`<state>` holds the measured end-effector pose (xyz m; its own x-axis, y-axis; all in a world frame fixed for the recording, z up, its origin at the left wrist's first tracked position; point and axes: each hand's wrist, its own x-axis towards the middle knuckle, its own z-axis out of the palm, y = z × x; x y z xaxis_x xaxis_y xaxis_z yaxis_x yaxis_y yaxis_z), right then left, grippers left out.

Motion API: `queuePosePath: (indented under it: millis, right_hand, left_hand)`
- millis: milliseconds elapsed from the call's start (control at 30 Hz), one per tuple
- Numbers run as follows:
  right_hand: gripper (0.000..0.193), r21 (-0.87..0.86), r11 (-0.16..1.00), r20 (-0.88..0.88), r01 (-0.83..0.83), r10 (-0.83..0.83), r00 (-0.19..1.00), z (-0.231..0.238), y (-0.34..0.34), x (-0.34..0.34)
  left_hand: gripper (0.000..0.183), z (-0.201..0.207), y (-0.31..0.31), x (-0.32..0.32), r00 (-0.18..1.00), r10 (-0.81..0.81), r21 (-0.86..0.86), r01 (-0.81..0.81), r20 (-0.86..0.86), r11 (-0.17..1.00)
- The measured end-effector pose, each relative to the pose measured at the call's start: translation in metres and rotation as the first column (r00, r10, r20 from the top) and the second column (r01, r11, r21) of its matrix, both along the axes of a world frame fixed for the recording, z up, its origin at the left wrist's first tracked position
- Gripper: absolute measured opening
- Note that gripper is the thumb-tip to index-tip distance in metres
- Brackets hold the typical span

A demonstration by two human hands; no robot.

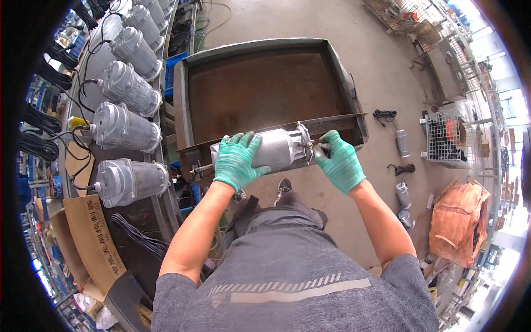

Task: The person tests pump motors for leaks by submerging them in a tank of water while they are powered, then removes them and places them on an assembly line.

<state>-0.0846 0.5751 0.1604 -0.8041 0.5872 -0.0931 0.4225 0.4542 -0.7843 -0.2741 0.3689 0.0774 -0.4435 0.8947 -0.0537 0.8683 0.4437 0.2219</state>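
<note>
A silver metal cylinder, like a pump motor housing (276,149), lies on its side across the near edge of a rusty metal tank (271,47). My left hand (239,161), in a green knit glove, grips its left part from above, thumb toward me. A flanged end with small fittings (303,143) faces right. At that end my right hand (339,161), gloved alike, has thumb and fingers pinched together around a small dark part. Its kind is mostly hidden by the fingertips. A thin rod (203,168) sticks out beyond the housing's left end.
Several similar motor housings (133,181) with black cables line the bench at left, near an open cardboard box (97,238). On the floor at right lie a slim silver pump (402,144) and coiled cables (385,114). Beyond are a wire basket (447,135) and an orange sack (458,221).
</note>
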Motion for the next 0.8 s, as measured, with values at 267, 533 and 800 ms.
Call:
queuePosePath:
  millis: [267,533,800]
  right_hand:
    - [0.018,0.382,0.904,0.107,-0.194,0.165,0.98,-0.032,0.003,-0.021]
    - [0.018,0.553,0.798,0.162,-0.238,0.177,0.971,-0.037,-0.001,-0.024]
    - [0.019,0.528,0.797,0.25,-0.294,0.185,0.95,-0.034,-0.002,-0.016]
  left_hand:
    - [0.095,-0.002,-0.003,-0.001,1.0,0.007,0.06,-0.008,0.016,0.998]
    - [0.093,0.001,-0.001,-0.003,1.0,-0.006,0.06,0.005,0.008,0.998]
    - [0.092,-0.001,0.002,-0.006,0.999,-0.031,0.1,0.03,0.009,0.994]
